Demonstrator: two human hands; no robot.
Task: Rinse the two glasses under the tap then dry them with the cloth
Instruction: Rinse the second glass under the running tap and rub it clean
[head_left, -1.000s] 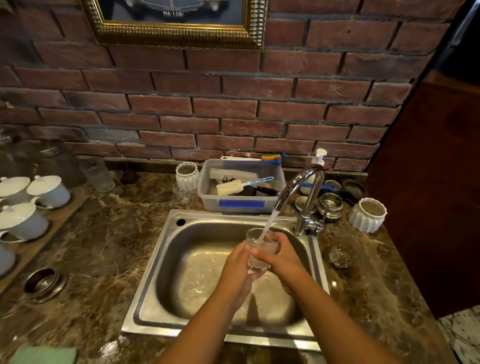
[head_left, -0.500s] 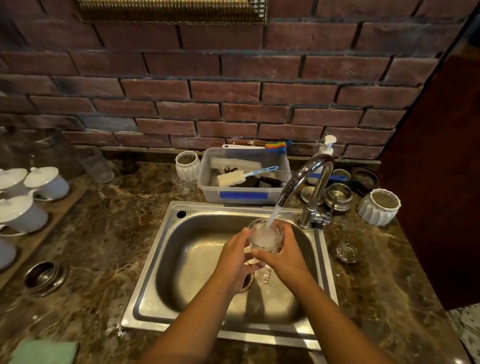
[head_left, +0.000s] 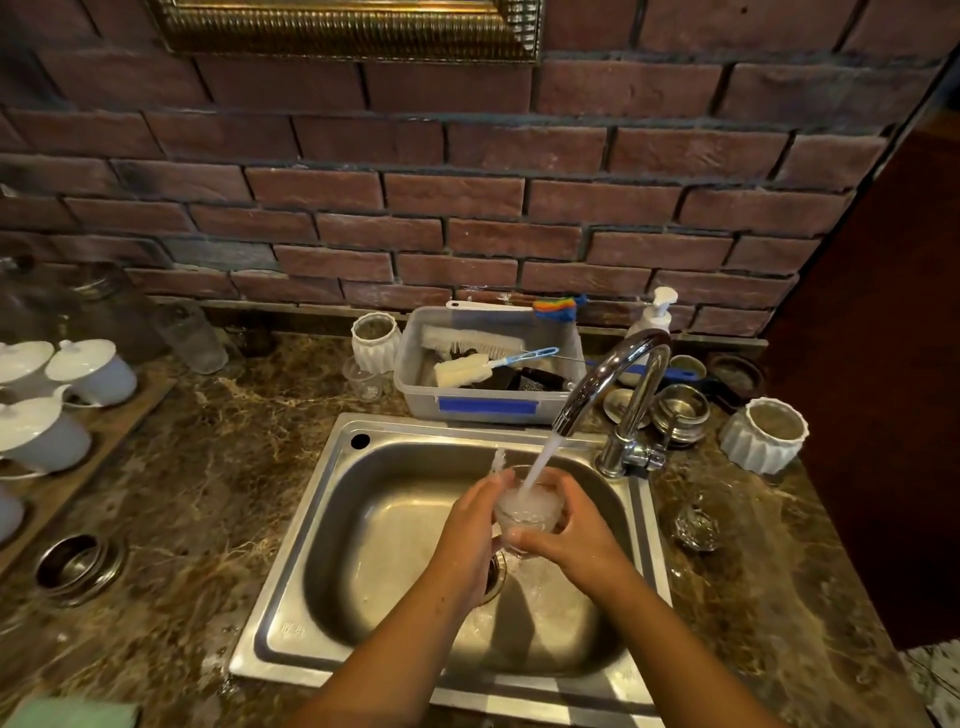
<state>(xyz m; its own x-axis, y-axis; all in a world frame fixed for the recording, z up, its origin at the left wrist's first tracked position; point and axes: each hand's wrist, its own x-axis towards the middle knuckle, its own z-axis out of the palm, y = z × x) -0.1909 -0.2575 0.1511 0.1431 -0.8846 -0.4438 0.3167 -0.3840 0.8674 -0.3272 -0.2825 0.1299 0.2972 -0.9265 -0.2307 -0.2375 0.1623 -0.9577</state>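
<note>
Glass (head_left: 527, 512) is just right of center frame, over the sink (head_left: 311, 545) basin, upright w/ mouth up. Water stream (head_left: 543, 454) from the tap (head_left: 621, 379) drops straight into it; inside it's white & frothy, filled near the rim. Both my hands are closed round it. Left hand (head_left: 467, 540) is on the glass's left side, fingers curled behind the wall. Right hand (head_left: 576, 540) is on its right side, thumb laid across the near face low down. So the glass sits squeezed btwn the two palms, rim poking out above the fingers. Can't tell if the base is supported from below, hands hide it.

Another small clear glass (head_left: 696, 527) stands on the marble counter (head_left: 208, 493) at mid-right of frame, just right of the sink edge, well apart from my hands. Green cloth (head_left: 67, 714) lies at bottom-left corner, partly cut by the frame edge, far from both hands. Plastic tub (head_left: 415, 400) w/ brushes sits behind the sink, center frame.
</note>
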